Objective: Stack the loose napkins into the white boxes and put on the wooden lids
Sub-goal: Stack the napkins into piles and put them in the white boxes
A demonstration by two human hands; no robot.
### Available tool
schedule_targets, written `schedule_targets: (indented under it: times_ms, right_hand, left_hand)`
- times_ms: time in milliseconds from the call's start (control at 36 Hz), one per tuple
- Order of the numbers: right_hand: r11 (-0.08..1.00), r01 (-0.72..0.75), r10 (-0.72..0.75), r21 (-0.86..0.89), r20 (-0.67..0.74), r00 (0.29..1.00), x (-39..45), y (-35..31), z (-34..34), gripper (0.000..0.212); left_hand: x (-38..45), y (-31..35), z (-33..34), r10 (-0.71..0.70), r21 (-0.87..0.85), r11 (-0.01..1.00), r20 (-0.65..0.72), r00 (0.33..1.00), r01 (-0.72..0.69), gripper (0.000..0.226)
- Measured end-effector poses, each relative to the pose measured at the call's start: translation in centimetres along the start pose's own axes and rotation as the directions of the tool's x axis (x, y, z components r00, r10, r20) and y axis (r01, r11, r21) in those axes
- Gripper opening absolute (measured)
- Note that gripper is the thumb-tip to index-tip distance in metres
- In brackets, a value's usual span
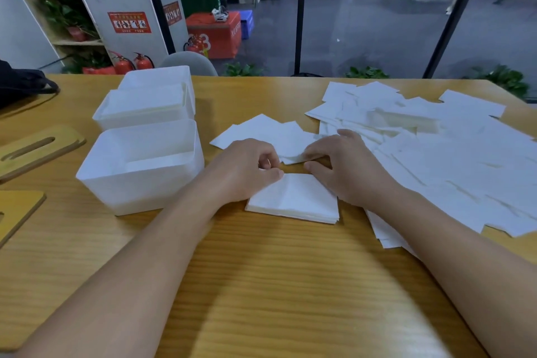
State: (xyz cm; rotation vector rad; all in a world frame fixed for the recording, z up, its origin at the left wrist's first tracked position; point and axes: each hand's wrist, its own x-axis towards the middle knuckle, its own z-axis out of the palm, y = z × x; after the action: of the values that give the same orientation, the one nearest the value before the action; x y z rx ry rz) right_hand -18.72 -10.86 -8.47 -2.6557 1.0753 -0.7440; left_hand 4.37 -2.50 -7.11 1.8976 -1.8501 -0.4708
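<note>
A neat stack of napkins (293, 202) lies flat on the wooden bench (261, 285), near its middle and just right of the nearest white box (139, 166). The left hand (247, 168) rests on the stack's upper left corner, fingers curled in; whether they pinch a napkin I cannot tell. The right hand (345, 166) sits at the stack's upper right edge, its grip narrow, thumb and fingertips pinching the edge of a single loose napkin (290, 158) just behind the stack. A few more napkins (261, 131) lie scattered beyond the hands, and a broad loose napkin pile (436, 148) covers the bench's right side. Behind the nearest box stand two more white boxes (151, 99), close together. Two wooden lids (35, 148) lie at the left edge, apart from the boxes.
</note>
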Motion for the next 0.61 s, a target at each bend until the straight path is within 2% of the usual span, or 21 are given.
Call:
schedule_targets:
  times_ms: [111,194,333,417,528,611]
  right_hand:
    - [0.99,-0.043,0.064,0.132,-0.157,0.986,-0.8,0.0,0.1,0.003]
    - [0.95,-0.118,0.181,0.29,-0.2,0.963,-0.7,-0.1,-0.1,0.014]
    - [0.934,-0.111,0.173,0.339,-0.158,0.972,-0.8,-0.4,-0.5,0.029]
    - [0.943,-0.099,0.15,0.318,-0.139,0.979,-1.1,-0.5,-1.2,0.02]
    - [0.927,-0.092,0.164,0.364,-0.172,0.971,-1.9,-1.1,-3.0,0.015]
    - [0.9,-0.098,0.193,0.425,-0.186,0.964,-2.7,-1.5,-4.0,0.016]
  left_hand:
    - [-0.1,0.2,0.1,-0.006,-0.016,1.0,0.0,1.0,0.006,0.01]
    - [0.0,0.2,0.0,-0.011,-0.018,1.0,-0.001,1.0,0.011,0.011]
    - [-0.1,0.3,0.0,-0.018,-0.082,0.997,-0.078,0.997,0.012,0.015]
    - [-0.1,0.4,0.1,-0.012,-0.123,0.992,-0.143,0.99,-0.006,0.018]
    - [-0.2,0.9,0.2,0.043,-0.087,0.994,-0.194,0.98,-0.06,0.036]
    - [-0.2,1.5,0.2,0.102,-0.112,0.985,-0.233,0.967,-0.13,0.035]
